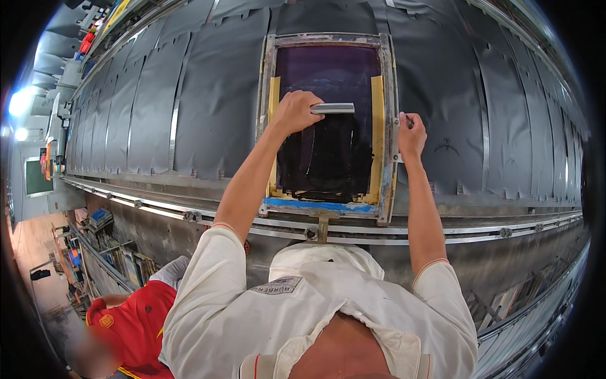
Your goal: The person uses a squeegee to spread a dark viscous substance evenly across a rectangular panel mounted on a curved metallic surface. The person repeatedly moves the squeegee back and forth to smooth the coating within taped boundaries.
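A screen printing frame [387, 82] lies on the long table in front of me, its dark mesh edged with yellow tape on both sides and blue tape along the near end. My left hand [295, 112] is closed round one end of a squeegee [334, 108] with a shiny metal bar, which lies across the mesh. Glossy black ink [325, 151] covers the mesh on the near side of the bar. Just outside the frame's right edge, my right hand [411, 134] is curled closed near a small metal fitting. What its fingers hold, if anything, is hidden.
Black sheets [218, 95] line the table left and right of the frame. A metal rail [442, 237] runs along the near edge, between the table and me. A person in a red shirt [142, 328] is at the lower left, near a rack [126, 259] of frames.
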The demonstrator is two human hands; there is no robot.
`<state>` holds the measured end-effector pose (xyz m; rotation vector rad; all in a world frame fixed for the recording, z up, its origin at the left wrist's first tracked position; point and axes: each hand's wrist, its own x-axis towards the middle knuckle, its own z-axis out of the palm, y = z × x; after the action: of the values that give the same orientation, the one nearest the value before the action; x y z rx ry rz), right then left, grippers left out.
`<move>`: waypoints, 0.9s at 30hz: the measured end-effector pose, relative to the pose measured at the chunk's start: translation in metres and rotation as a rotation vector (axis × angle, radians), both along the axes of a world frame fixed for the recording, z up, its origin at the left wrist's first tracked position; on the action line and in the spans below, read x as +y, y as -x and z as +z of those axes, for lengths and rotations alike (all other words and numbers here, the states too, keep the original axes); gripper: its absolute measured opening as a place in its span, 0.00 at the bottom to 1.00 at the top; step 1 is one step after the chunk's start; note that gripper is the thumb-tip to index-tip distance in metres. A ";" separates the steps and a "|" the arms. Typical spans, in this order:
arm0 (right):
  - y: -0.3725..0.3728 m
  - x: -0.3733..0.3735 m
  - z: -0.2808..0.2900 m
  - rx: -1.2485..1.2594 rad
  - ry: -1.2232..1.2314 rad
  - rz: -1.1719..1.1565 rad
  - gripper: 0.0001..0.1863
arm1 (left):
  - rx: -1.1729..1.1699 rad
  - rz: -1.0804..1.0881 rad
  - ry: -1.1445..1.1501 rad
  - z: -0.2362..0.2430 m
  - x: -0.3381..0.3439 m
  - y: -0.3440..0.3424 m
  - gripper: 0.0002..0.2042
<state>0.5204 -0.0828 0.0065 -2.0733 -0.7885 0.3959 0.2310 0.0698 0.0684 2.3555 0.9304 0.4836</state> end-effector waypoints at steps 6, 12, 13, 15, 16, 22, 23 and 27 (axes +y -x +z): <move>0.013 0.000 0.018 -0.010 -0.002 -0.014 0.16 | -0.145 0.107 -0.346 -0.039 -0.116 0.064 0.23; 0.077 -0.003 0.039 0.056 -0.030 -0.005 0.15 | -0.090 0.115 -0.284 -0.041 -0.196 0.149 0.24; 0.091 0.001 0.016 0.099 -0.038 -0.012 0.14 | -0.076 0.131 -0.293 -0.052 -0.188 0.159 0.23; 0.116 0.018 -0.042 0.102 -0.148 0.046 0.14 | -0.001 0.175 -0.304 -0.068 -0.172 0.179 0.21; 0.108 0.008 -0.055 0.080 -0.152 0.073 0.14 | 0.042 0.210 -0.258 -0.064 -0.182 0.174 0.20; 0.170 0.065 0.032 0.182 -0.164 0.042 0.14 | 0.176 0.243 -0.168 0.031 -0.114 0.218 0.15; 0.170 0.066 0.039 0.135 -0.168 0.045 0.13 | 0.168 0.231 -0.184 0.037 -0.109 0.221 0.15; 0.168 0.060 0.049 -0.026 -0.184 0.059 0.13 | 0.106 0.181 -0.218 0.036 -0.102 0.221 0.13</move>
<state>0.3528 -0.0224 0.0558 -1.8910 -0.8704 0.3165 0.0103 -0.0321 0.1043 2.5242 1.2012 0.5598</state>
